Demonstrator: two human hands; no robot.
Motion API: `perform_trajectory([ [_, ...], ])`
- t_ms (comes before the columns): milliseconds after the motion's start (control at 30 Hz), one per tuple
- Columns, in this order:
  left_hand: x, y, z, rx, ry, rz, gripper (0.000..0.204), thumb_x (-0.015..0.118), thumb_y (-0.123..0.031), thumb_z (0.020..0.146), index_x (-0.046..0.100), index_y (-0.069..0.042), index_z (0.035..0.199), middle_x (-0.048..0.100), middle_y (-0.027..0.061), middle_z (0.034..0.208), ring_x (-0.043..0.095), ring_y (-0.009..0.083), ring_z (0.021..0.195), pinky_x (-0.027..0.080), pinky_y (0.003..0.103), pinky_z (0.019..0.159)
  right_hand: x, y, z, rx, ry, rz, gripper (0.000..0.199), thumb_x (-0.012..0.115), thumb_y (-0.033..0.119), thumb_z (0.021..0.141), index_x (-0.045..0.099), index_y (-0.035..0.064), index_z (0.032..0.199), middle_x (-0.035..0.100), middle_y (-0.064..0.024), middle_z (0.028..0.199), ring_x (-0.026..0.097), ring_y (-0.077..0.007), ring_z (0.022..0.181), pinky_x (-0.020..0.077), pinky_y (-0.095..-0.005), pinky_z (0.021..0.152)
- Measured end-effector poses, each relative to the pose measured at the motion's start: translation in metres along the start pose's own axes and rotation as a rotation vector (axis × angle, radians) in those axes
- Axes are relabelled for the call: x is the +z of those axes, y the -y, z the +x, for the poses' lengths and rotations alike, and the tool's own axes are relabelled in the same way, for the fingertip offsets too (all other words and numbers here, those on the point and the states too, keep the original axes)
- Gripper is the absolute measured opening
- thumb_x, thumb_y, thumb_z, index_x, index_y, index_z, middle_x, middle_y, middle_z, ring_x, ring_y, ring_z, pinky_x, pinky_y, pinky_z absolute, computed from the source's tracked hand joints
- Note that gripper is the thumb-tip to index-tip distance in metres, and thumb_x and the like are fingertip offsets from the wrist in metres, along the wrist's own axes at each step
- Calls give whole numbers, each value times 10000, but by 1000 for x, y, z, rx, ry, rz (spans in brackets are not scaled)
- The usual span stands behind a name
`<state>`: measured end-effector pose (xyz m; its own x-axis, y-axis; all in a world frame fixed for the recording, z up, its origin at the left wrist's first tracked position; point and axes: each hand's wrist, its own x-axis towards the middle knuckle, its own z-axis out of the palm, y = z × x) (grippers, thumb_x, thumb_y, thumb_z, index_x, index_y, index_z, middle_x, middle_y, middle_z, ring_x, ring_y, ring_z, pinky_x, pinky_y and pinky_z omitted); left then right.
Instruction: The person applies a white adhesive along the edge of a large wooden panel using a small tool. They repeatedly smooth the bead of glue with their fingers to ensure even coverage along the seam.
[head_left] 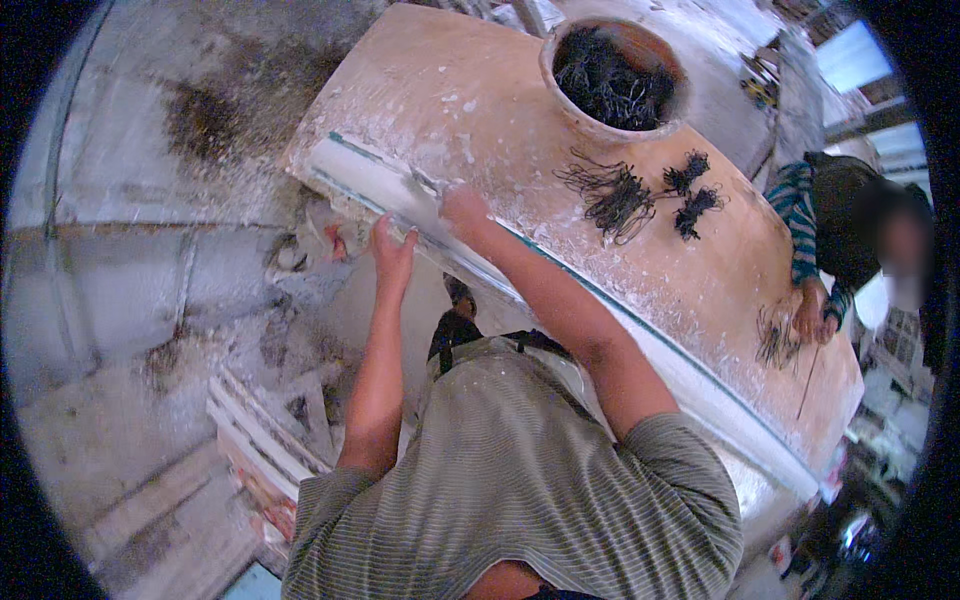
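Note:
A long white strip with a green edge runs along the near side of the tan, powder-dusted table. Over its left part is my right hand, closed and smeared by motion. A dark, thin, flat thing shows just beyond its fingers, too blurred to name. My left hand is at the strip's near edge, its thumb standing apart from the fingers. I see nothing held in it, and part of its fingers is hard to make out.
A round tub full of dark wiry strands stands at the table's far side. Bundles of dark wires lie nearer. At the right, another person's hands handle thin wires. Stacked boards stand on the floor at lower left.

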<state>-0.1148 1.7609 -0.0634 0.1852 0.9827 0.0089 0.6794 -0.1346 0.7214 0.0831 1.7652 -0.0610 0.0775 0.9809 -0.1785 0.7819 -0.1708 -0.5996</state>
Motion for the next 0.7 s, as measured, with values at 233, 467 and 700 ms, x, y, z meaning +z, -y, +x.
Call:
perform_trajectory([
  [233, -25, 20, 52, 135, 191, 406, 915, 705, -467, 805, 296, 21, 1463, 226, 219, 1555, 197, 391, 1436, 168, 515, 1160, -77, -76, -121, -221, 62, -315, 408, 573, 187, 832, 590, 159, 1238, 635, -151, 1104, 655, -380, 845, 537, -494, 709],
  [467, -42, 27, 55, 231, 242, 483, 898, 688, -478, 808, 321, 18, 1460, 247, 219, 1550, 207, 369, 1441, 180, 524, 1155, -67, -12, -56, -272, 171, -383, 375, 538, 147, 865, 578, 160, 1238, 641, -147, 1132, 675, -365, 879, 560, -474, 715],
  [700, -57, 26, 65, 218, 326, 492, 832, 655, -439, 829, 344, 15, 1453, 260, 195, 1554, 214, 333, 1448, 180, 509, 1160, -47, 15, -2, -230, 242, -408, 402, 533, 125, 852, 554, 137, 1253, 658, -191, 1037, 680, -368, 748, 565, -494, 652],
])
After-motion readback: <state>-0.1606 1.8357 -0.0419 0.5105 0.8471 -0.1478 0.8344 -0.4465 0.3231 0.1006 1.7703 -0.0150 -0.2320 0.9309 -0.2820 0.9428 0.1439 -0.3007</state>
